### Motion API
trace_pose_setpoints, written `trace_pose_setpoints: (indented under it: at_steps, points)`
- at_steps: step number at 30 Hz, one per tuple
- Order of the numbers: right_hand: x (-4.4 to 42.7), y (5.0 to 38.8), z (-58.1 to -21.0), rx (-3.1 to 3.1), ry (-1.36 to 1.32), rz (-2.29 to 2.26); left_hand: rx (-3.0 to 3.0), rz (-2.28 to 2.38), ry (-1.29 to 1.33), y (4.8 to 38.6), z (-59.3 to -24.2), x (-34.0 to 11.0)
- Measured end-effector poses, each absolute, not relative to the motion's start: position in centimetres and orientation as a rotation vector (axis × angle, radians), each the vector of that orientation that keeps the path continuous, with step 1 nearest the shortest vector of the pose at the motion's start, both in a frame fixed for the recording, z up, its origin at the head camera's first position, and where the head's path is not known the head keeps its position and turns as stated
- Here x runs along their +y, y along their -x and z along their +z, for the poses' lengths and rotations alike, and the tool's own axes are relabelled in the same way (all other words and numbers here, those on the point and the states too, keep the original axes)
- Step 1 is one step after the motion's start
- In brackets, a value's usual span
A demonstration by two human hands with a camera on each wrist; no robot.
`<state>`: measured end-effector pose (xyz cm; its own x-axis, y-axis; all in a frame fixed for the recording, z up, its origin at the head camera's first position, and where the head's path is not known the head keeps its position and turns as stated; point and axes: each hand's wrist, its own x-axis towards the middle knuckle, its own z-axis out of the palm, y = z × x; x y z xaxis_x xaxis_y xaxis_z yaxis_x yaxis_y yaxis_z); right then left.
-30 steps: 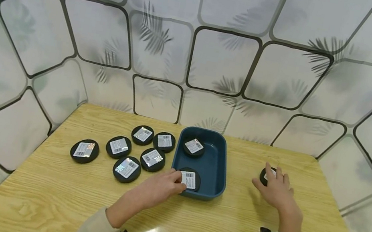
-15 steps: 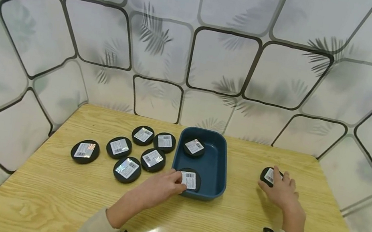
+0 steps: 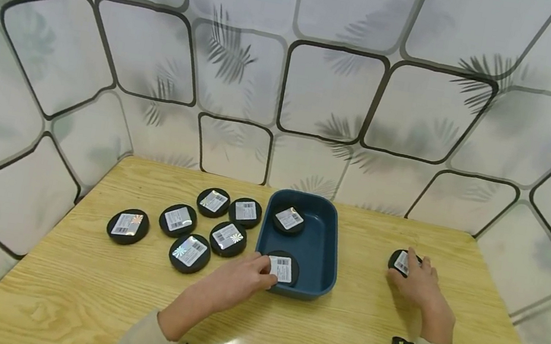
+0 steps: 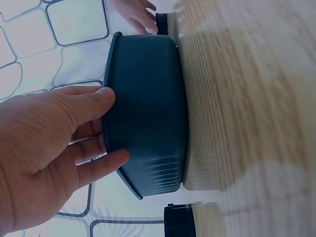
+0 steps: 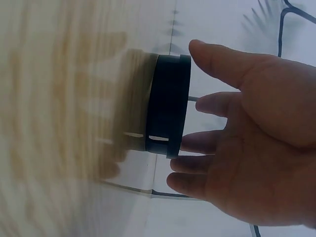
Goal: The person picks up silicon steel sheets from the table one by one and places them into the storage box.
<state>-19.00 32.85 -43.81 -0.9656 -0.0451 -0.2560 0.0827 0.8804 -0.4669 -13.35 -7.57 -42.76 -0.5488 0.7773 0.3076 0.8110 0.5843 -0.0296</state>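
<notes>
My left hand (image 3: 242, 281) holds the front left rim of a blue plastic bin (image 3: 332, 265). In the left wrist view, the thumb lies on the bin's (image 4: 148, 98) rim, other fingers pass behind it, and the little finger touches the outer wall. Inside the bin lie two flat round black containers with white barcode labels, one at the back (image 3: 289, 221) and one beneath my left fingers (image 3: 289, 276). My right hand (image 3: 419, 286) hovers over another such container (image 3: 398, 262) on the table. The right wrist view shows relaxed fingers around the black container (image 5: 169, 103), not gripping it.
Left of the bin, several more labelled round black containers (image 3: 227, 239) lie on the wooden table (image 3: 90, 281), one farther out (image 3: 128, 226). A patterned curtain-like backdrop (image 3: 331, 93) rises behind and beside the table.
My right hand has shifted slightly right and toward me, uncovering more of the container under it. My left hand stays at the bin's rim. The head view has drifted slightly.
</notes>
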Motion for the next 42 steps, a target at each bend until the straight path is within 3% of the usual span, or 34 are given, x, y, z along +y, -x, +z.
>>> trace_pose_setpoints:
  at_steps: [42]
  points:
    - [31.0, 18.8, -42.7, 2.776, -0.006, -0.584, -2.554, -0.143, 1.294, 13.3, -42.7, -7.5]
